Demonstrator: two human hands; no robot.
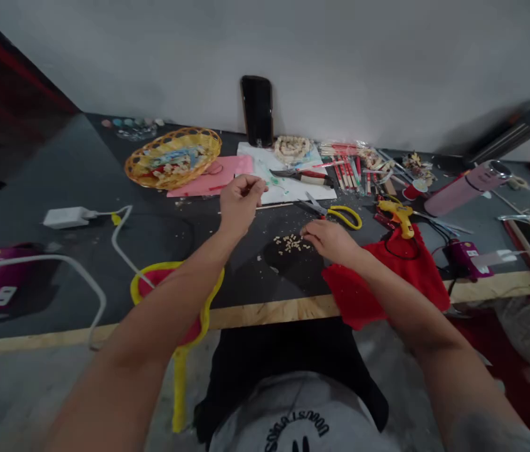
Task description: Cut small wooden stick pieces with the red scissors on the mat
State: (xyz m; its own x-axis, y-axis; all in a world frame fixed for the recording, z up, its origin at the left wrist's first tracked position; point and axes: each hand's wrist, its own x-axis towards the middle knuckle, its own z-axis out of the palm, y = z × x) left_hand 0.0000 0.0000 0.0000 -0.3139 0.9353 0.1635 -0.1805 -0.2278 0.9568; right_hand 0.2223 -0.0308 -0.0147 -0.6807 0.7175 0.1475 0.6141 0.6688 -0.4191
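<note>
My left hand (241,199) is raised over the dark table, thumb and fingertips pinched together. Whatever it holds is too small to make out. Lower and to the right, my right hand (333,241) is closed in a pinch at the right edge of a scatter of small pale pieces (288,243). I cannot tell what sits between its fingertips. Just behind that hand lie scissors with yellow handles (352,216), blades partly apart. Red-handled pliers (314,177) rest on a white sheet (265,164) behind both hands.
A wicker basket (135,166) with craft pieces stands back left, partly over pink paper (234,166). A phone (258,112) leans on the wall. To the right are a yellow glue gun (401,216), red cloth (419,270) and pink flask (457,191). A yellow-rimmed fan (203,326) overhangs the front edge.
</note>
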